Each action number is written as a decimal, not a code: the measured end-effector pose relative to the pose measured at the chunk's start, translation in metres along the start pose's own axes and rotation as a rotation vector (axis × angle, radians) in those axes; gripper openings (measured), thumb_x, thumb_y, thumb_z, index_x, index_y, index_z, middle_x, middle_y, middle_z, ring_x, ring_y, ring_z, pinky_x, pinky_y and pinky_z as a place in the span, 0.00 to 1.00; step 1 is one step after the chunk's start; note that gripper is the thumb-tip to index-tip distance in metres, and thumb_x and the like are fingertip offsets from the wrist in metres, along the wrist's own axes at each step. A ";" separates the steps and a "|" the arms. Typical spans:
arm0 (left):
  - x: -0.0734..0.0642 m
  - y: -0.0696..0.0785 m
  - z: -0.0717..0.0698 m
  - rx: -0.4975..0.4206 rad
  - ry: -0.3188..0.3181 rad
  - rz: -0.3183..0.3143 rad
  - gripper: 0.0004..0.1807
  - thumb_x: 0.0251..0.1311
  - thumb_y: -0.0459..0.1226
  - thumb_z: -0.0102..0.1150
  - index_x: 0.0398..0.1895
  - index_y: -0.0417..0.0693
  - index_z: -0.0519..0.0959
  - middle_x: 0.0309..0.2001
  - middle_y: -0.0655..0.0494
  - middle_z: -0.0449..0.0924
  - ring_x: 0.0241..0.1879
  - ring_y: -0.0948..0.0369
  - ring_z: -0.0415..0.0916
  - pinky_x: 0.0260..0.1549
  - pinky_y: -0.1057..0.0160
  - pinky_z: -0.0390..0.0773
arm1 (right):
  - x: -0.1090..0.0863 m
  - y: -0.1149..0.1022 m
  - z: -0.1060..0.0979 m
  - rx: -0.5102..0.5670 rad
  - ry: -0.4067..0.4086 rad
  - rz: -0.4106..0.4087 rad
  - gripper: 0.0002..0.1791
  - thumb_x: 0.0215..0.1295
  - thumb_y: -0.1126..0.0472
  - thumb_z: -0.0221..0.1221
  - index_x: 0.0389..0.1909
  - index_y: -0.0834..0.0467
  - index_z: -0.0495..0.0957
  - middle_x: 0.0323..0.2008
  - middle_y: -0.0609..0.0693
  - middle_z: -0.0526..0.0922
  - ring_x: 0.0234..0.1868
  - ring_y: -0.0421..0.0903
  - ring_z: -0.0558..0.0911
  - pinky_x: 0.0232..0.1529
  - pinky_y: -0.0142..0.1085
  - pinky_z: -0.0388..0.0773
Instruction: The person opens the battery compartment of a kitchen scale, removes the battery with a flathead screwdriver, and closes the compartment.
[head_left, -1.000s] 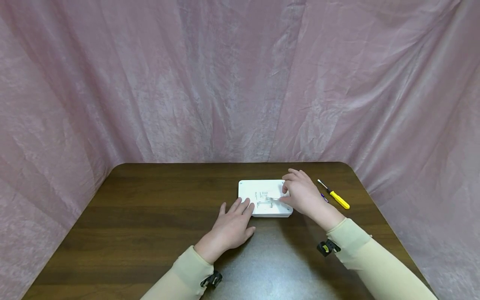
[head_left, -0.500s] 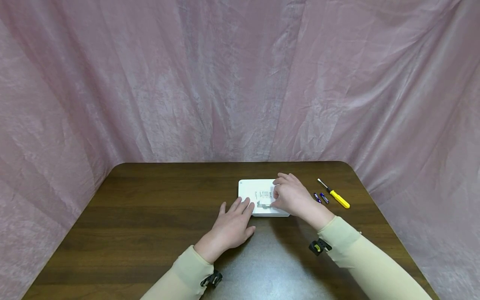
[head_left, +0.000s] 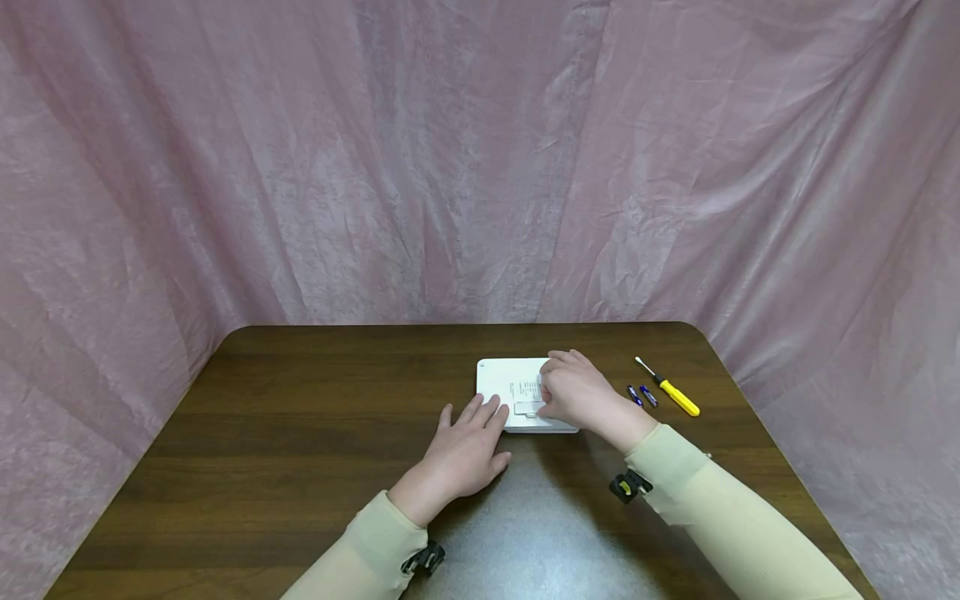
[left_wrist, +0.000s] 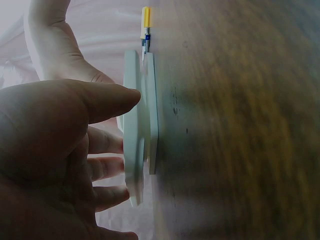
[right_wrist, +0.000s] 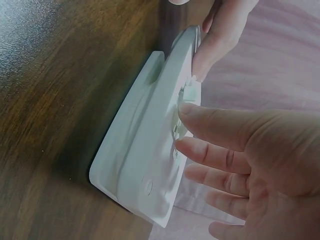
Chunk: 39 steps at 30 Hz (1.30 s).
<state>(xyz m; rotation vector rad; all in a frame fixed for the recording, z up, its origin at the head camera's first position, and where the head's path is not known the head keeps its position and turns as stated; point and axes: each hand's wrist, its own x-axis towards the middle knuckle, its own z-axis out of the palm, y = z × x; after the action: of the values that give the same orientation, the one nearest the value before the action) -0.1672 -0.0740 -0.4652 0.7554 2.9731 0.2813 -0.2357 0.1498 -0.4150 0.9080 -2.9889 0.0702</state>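
Observation:
A flat white device [head_left: 495, 377], which looks like an upside-down kitchen scale, lies on the table. Printed text and a battery compartment show on its upper face. The white battery cover [head_left: 526, 408] lies over that compartment. My right hand [head_left: 581, 392] pinches the cover's right end between thumb and forefinger, while its other fingers stay loosely bent above the device. In the right wrist view the thumb [right_wrist: 200, 116] partly hides the cover [right_wrist: 190, 94]. My left hand [head_left: 463, 454] rests spread, its fingertips on the device's near left corner and its thumb off the front edge.
Two small purple-blue batteries, a left one [head_left: 634, 395] and a right one [head_left: 648, 396], lie right of the device. Beside them is a yellow-handled screwdriver [head_left: 677, 398]. A pink curtain [head_left: 420, 167] hangs behind the brown wooden table [head_left: 300, 433].
My right hand has moved left and slightly down with the cover, which went from raised and tilted to lying over the compartment. Both batteries came into sight. The left hand stayed still.

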 end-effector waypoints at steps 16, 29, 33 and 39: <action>0.002 -0.002 0.001 -0.004 -0.004 -0.001 0.39 0.79 0.52 0.65 0.86 0.46 0.67 0.86 0.48 0.60 0.86 0.46 0.54 0.76 0.26 0.58 | 0.002 0.001 0.004 -0.001 0.013 -0.007 0.20 0.60 0.54 0.82 0.21 0.51 0.79 0.57 0.57 0.88 0.76 0.66 0.73 0.79 0.64 0.62; 0.003 -0.003 0.004 0.002 -0.004 0.000 0.39 0.79 0.53 0.64 0.86 0.47 0.68 0.86 0.48 0.60 0.86 0.46 0.54 0.76 0.26 0.58 | 0.004 0.000 0.006 -0.007 0.017 0.009 0.22 0.57 0.54 0.84 0.20 0.50 0.78 0.55 0.55 0.88 0.76 0.66 0.74 0.79 0.65 0.62; 0.003 -0.003 0.004 0.009 -0.007 -0.003 0.39 0.79 0.53 0.64 0.86 0.47 0.67 0.86 0.48 0.60 0.86 0.47 0.54 0.76 0.26 0.58 | 0.004 -0.001 0.006 -0.010 0.007 0.022 0.22 0.58 0.53 0.83 0.21 0.50 0.77 0.56 0.55 0.88 0.76 0.66 0.73 0.79 0.65 0.62; 0.003 -0.003 0.002 0.007 -0.017 -0.004 0.40 0.80 0.53 0.64 0.86 0.48 0.67 0.87 0.48 0.59 0.86 0.47 0.53 0.76 0.26 0.57 | 0.003 -0.002 0.004 0.003 -0.013 0.050 0.21 0.60 0.52 0.83 0.24 0.51 0.78 0.56 0.54 0.88 0.77 0.65 0.73 0.80 0.64 0.61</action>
<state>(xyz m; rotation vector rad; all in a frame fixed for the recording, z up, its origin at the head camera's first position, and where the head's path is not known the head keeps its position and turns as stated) -0.1709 -0.0750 -0.4683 0.7489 2.9604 0.2636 -0.2366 0.1463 -0.4189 0.8371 -3.0243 0.0691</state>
